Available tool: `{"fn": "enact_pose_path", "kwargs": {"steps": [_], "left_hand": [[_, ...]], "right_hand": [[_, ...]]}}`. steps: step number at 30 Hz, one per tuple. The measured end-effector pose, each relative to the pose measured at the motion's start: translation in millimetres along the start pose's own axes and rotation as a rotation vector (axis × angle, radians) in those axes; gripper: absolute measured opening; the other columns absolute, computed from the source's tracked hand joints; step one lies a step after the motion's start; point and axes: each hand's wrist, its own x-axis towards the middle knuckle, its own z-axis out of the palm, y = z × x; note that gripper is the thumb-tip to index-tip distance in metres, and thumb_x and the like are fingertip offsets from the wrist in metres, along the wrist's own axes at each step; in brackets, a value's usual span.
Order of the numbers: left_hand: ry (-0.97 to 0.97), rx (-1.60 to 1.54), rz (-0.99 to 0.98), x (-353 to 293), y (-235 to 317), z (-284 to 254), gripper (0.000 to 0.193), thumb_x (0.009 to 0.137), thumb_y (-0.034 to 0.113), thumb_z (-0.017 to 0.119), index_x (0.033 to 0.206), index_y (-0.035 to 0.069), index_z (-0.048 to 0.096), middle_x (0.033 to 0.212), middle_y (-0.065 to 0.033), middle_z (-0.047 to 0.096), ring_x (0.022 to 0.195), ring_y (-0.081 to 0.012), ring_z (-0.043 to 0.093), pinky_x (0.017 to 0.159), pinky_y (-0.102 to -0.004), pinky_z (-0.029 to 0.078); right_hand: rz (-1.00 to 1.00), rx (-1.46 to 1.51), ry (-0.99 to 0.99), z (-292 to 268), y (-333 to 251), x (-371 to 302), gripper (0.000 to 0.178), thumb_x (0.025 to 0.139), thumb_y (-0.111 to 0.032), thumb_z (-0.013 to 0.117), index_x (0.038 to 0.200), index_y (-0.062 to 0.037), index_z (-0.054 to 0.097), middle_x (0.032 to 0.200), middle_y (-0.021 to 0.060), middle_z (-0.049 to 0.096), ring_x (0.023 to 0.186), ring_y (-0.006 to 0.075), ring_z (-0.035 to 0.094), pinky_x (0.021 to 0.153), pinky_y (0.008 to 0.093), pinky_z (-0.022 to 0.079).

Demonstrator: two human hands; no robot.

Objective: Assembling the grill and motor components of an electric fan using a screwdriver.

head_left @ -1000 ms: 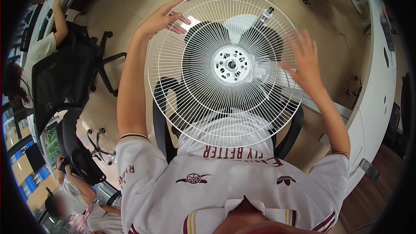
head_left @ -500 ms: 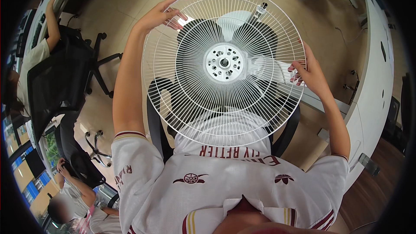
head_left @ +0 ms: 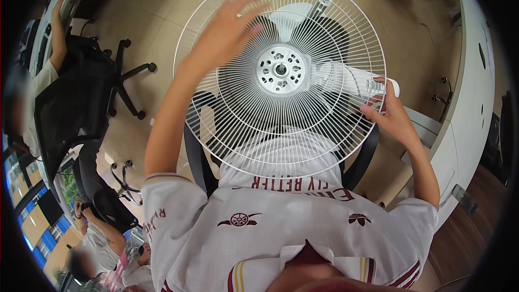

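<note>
A round white wire fan grille [head_left: 280, 99] lies over my lap, its perforated hub [head_left: 280, 71] facing up. My right hand [head_left: 393, 112] grips the rim at the right side, thumb on the near side and fingers curled round the wire. My left hand [head_left: 226, 35] hovers over the upper left of the grille, fingers spread and slightly blurred, holding nothing. Through the wires I see a white ribbed fan housing [head_left: 350, 78] reaching right from the hub, a metal pole [head_left: 323, 4] and a white rounded piece [head_left: 289, 16] behind.
Black office chairs [head_left: 67, 103] stand at the left, with two people beyond. A white desk [head_left: 459, 103] curves along the right. My own chair's armrests [head_left: 361, 159] flank my lap, and tiled floor [head_left: 157, 0] lies ahead.
My left hand has come off the grille's left rim and moved right, over the wires. The grille has shifted slightly up in view, while my right hand stays at its rim.
</note>
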Motion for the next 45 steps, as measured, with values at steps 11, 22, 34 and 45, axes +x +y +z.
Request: {"fn": "enact_pose_path", "kwargs": {"steps": [11, 22, 34, 45], "left_hand": [[-0.292, 0.039, -0.124, -56.8, 66.9, 28.1, 0.097, 0.079, 0.078, 0.067, 0.154, 0.021, 0.046, 0.168, -0.0116, 0.027, 0.158, -0.0393, 0.013, 0.121, -0.0726, 0.009], [-0.191, -0.058, -0.154, -67.0, 73.0, 36.3, 0.101, 0.072, 0.067, 0.080, 0.151, 0.014, 0.048, 0.165, -0.0153, 0.032, 0.157, -0.0421, 0.016, 0.113, -0.0819, 0.017], [-0.175, -0.072, -0.242, -64.8, 80.9, 29.5, 0.105, 0.064, 0.062, 0.088, 0.147, 0.006, 0.053, 0.161, -0.0181, 0.036, 0.156, -0.0416, 0.018, 0.111, -0.0832, 0.018], [-0.179, 0.022, -0.315, -57.8, 92.0, 28.3, 0.076, 0.079, 0.043, 0.083, 0.141, 0.008, 0.056, 0.157, -0.0141, 0.040, 0.152, -0.0406, 0.027, 0.110, -0.0797, 0.030]], "right_hand": [[-0.051, -0.734, 0.032, -16.7, -42.8, -25.5, 0.063, 0.077, -0.056, 0.083, 0.096, 0.0014, 0.068, 0.082, 0.0167, 0.073, 0.075, 0.0341, 0.071, 0.070, 0.0412, 0.055], [-0.883, -0.752, 0.051, 26.0, -78.8, 74.0, 0.057, 0.082, -0.031, 0.081, 0.127, -0.0027, 0.061, 0.142, 0.0163, 0.056, 0.133, 0.0396, 0.051, 0.108, 0.0455, 0.045], [-0.910, -0.863, -0.191, 66.7, -82.9, 117.8, 0.079, 0.074, -0.021, 0.086, 0.143, 0.0018, 0.053, 0.163, 0.0147, 0.039, 0.152, 0.0423, 0.029, 0.120, 0.0573, 0.028], [-0.972, -0.886, -0.161, 65.6, -79.1, 120.1, 0.079, 0.074, -0.032, 0.086, 0.141, -0.0013, 0.056, 0.159, 0.0153, 0.043, 0.150, 0.0411, 0.033, 0.120, 0.0580, 0.030]]}}
